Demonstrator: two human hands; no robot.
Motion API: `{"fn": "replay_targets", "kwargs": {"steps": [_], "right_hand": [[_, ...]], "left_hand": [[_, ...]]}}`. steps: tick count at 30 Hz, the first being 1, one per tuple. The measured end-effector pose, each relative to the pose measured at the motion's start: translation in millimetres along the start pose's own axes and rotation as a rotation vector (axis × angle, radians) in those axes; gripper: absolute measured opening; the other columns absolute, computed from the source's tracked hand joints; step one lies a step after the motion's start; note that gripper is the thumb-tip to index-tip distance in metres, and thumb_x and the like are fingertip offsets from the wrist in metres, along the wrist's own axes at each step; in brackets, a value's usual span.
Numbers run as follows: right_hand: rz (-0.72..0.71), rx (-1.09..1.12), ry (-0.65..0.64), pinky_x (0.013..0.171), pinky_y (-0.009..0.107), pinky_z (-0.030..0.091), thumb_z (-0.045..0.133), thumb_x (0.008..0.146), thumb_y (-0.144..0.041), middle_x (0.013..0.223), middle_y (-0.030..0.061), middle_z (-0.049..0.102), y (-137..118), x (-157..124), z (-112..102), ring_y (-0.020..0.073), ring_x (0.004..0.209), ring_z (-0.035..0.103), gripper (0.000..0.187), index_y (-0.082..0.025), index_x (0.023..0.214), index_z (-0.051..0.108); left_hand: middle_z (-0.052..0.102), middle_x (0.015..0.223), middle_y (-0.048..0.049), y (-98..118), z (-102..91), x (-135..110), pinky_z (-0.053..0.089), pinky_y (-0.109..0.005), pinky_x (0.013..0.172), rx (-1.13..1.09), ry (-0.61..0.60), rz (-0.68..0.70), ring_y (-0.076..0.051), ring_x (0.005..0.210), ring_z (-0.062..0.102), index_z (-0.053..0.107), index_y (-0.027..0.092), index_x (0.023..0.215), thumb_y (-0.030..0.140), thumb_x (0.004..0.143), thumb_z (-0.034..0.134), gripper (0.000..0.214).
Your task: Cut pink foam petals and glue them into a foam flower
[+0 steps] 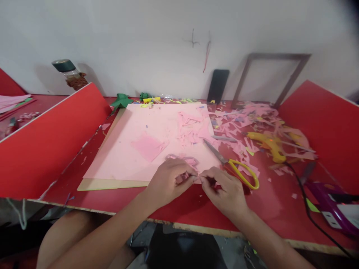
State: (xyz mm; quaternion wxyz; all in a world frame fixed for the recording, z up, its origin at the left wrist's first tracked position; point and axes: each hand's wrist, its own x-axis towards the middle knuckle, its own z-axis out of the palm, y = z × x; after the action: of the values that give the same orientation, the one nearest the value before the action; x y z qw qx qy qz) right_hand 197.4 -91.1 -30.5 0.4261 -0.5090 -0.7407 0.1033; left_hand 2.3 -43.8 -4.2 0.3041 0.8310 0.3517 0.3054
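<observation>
My left hand (169,179) and my right hand (224,190) meet at the near edge of a large pink sheet (157,138) on a red table (263,209). Both pinch a small pink paper piece (196,178) between thumb and fingertips. Just beyond the fingers lies a pink looped cut-out with a grey outline (185,160). Yellow-handled scissors (235,166) lie shut just right of my right hand, blades pointing away to the left.
A brown board (112,184) lies under the pink sheet. Pink paper scraps (246,119) and a yellow glue gun (266,144) with a black cord lie at right. Red partitions (50,142) stand on both sides. A dark phone (218,86) and an empty frame lean on the wall; a jar stands back left.
</observation>
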Motion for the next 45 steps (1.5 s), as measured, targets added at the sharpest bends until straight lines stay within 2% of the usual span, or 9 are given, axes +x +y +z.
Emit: {"fn": "replay_targets", "kwargs": {"steps": [5,10,17,21,28,32,35,40,45], "right_hand": [[0.044,0.001,0.046,0.057,0.022,0.046,0.056,0.090,-0.015,0.070,-0.0008,0.067,3,3,3,0.0111,0.056,0.060,0.012,-0.021,0.081,0.061],[0.051,0.012,0.049,0.059,0.023,0.045,0.056,0.088,-0.013,0.073,-0.0004,0.071,6,3,11,0.0118,0.058,0.062,0.012,-0.022,0.083,0.061],[0.027,0.054,0.073,0.056,0.022,0.041,0.055,0.084,-0.010,0.069,-0.0031,0.068,9,3,17,0.0097,0.054,0.059,0.014,-0.022,0.079,0.061],[0.019,0.053,0.077,0.056,0.022,0.040,0.055,0.083,-0.010,0.069,-0.0031,0.068,9,4,18,0.0106,0.056,0.060,0.013,-0.022,0.081,0.062],[0.064,0.118,0.100,0.058,0.022,0.040,0.055,0.087,-0.014,0.069,-0.0019,0.067,8,5,14,0.0104,0.056,0.057,0.011,-0.021,0.082,0.062],[0.130,0.221,0.112,0.059,0.022,0.041,0.055,0.087,-0.016,0.071,-0.0006,0.063,2,12,3,0.0104,0.058,0.053,0.011,-0.020,0.079,0.061],[0.234,0.361,0.133,0.057,0.023,0.040,0.055,0.087,-0.018,0.070,-0.0007,0.059,-5,21,-9,0.0111,0.059,0.052,0.012,-0.020,0.076,0.059],[0.452,0.640,0.052,0.050,0.025,0.040,0.061,0.084,-0.030,0.062,-0.0024,0.054,-11,29,-23,0.0120,0.053,0.050,0.014,-0.020,0.074,0.059],[0.479,0.640,0.059,0.054,0.027,0.045,0.064,0.081,-0.031,0.067,0.0000,0.060,-14,28,-30,0.0132,0.057,0.055,0.014,-0.018,0.076,0.061]], "left_hand": [[0.072,0.109,-0.0055,-15,-9.9,22,0.048,-0.034,0.085,0.113,0.055,-0.100,-0.022,0.096,0.065,0.067,0.024,0.108,0.025,0.094,0.058,0.017],[0.069,0.121,-0.0072,-52,-14.5,86,0.049,-0.036,0.091,0.327,0.099,-0.180,-0.024,0.103,0.065,0.067,0.020,0.115,0.023,0.092,0.055,0.026],[0.074,0.109,-0.0064,-82,-14.3,128,0.049,-0.035,0.087,0.461,-0.077,-0.179,-0.028,0.103,0.067,0.078,0.024,0.102,0.025,0.086,0.065,0.021],[0.076,0.106,-0.0035,-85,-22.2,129,0.050,-0.033,0.086,0.407,-0.078,-0.174,-0.024,0.095,0.069,0.080,0.026,0.099,0.021,0.085,0.064,0.022],[0.078,0.099,-0.0088,-84,-30.7,121,0.053,-0.032,0.078,0.225,0.157,-0.263,-0.022,0.085,0.071,0.075,0.017,0.104,0.024,0.084,0.063,0.024],[0.077,0.090,-0.0079,-56,-36.7,91,0.054,-0.029,0.073,0.086,0.248,-0.293,-0.020,0.081,0.071,0.071,0.016,0.106,0.033,0.085,0.066,0.027],[0.075,0.082,-0.0042,-23,-33.3,63,0.053,-0.026,0.068,-0.208,0.308,-0.352,-0.018,0.076,0.069,0.072,0.019,0.098,0.036,0.077,0.078,0.028],[0.072,0.076,-0.0008,16,-16.5,36,0.052,-0.023,0.065,-0.454,0.279,-0.356,-0.014,0.071,0.067,0.071,0.020,0.090,0.031,0.074,0.083,0.023],[0.072,0.076,-0.0001,23,-0.8,33,0.049,-0.023,0.055,-0.462,0.179,-0.369,-0.014,0.065,0.067,0.069,0.022,0.095,0.033,0.079,0.081,0.023]]}}
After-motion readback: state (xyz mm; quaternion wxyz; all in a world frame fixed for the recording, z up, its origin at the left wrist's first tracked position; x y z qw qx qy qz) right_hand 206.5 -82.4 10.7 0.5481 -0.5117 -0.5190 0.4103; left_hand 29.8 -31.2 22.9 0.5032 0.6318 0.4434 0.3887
